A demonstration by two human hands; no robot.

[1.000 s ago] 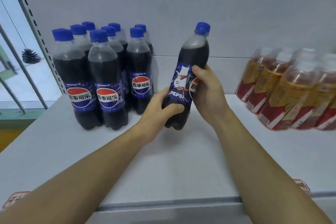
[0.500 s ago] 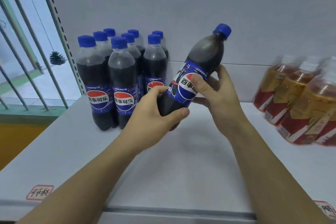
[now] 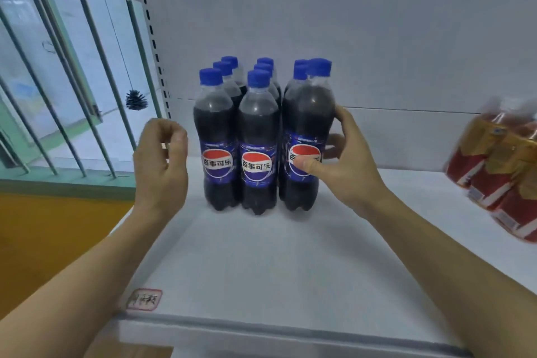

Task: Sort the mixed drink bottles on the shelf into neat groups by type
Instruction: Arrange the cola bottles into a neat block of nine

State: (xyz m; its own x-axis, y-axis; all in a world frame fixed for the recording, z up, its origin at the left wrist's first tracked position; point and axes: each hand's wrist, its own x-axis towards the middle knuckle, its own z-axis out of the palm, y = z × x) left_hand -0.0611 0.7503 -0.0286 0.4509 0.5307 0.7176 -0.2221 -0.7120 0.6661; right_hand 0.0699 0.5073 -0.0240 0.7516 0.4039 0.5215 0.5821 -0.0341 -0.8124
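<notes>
Several dark cola bottles [image 3: 255,136] with blue caps and blue labels stand upright in a tight cluster at the back left of the white shelf [image 3: 261,264]. My right hand [image 3: 345,163] grips the front right cola bottle [image 3: 309,125], thumb across its label and fingers wrapped behind it. That bottle stands on the shelf against the others. My left hand [image 3: 161,160] hovers just left of the cluster with fingers loosely curled, holding nothing and touching no bottle. Blurred amber tea bottles [image 3: 502,171] with red and yellow labels stand at the right edge.
A perforated shelf upright [image 3: 151,38] rises left of the cola group, with window bars [image 3: 66,113] beyond it. A small red-framed price tag [image 3: 143,299] sits at the shelf's front lip. Bare shelf surface lies between the cola and the tea bottles.
The tilted cola bottle held in both hands now stands upright at the group's front right. My left hand has let go and moved left; the view has shifted left.
</notes>
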